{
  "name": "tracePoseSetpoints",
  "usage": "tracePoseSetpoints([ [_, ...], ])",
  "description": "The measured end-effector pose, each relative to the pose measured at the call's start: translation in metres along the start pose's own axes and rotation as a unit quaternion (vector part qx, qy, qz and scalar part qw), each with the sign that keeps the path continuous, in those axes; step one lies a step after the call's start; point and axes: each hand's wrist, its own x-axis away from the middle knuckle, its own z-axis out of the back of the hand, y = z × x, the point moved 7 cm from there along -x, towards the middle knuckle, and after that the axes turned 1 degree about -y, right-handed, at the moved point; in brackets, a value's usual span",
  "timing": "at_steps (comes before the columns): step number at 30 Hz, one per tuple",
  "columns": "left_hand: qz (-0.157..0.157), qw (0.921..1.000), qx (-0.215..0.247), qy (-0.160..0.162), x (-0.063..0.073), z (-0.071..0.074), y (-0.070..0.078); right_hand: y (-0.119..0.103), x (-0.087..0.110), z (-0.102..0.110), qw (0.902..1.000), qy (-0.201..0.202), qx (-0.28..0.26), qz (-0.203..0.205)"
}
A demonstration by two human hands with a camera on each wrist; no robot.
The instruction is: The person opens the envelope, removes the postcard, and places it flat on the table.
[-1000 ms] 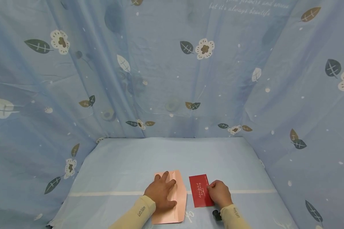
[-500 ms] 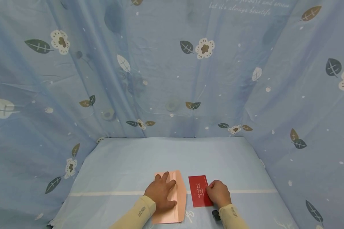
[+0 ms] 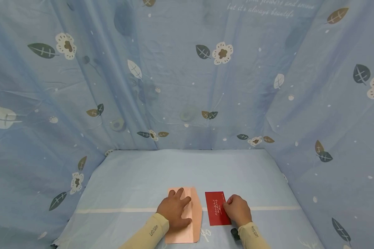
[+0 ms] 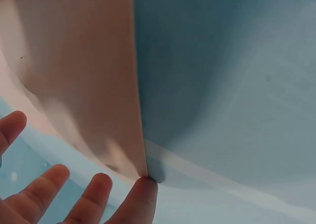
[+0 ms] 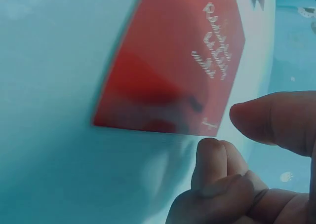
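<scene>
A pink envelope (image 3: 196, 211) lies on the table with its pointed flap to the right. Spread over it rests my left hand (image 3: 174, 211); in the left wrist view one fingertip (image 4: 140, 189) touches the envelope's edge (image 4: 113, 86). To the envelope's right, a red card (image 3: 216, 207) with white script appears to lie on the table. My right hand (image 3: 238, 210) is at the card's right edge, fingers bent. In the right wrist view the thumb (image 5: 252, 118) stands apart from the fingertips (image 5: 210, 157), with the card's corner between and just beyond them; any contact is unclear.
A pale blue cloth (image 3: 187, 173) with a white stripe covers the table. Blue patterned curtains (image 3: 174, 86) enclose the back and both sides. A small black object (image 3: 235, 234) sits by the right wrist.
The red card has shifted slightly left and turned a little straighter, the right hand moving a little left with it. The left hand and envelope have hardly moved.
</scene>
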Motion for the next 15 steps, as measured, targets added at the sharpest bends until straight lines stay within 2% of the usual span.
tracePoseSetpoints([
  [5,0.005,0.9999,-0.016,-0.003,0.001,0.0,-0.003,-0.008,0.0,0.006,1.0,-0.001,0.001,0.004],
  [9,0.001,0.9989,-0.047,-0.006,0.002,0.001,-0.007,-0.016,0.003,0.012,0.9999,-0.004,0.002,0.014],
  [12,-0.004,0.9982,-0.059,0.009,0.004,0.005,-0.012,-0.022,0.005,0.016,0.9997,-0.004,0.005,0.024],
  [15,0.004,0.9983,-0.048,0.031,0.008,0.015,-0.021,-0.03,0.007,0.023,0.9986,0.011,0.016,0.048],
])
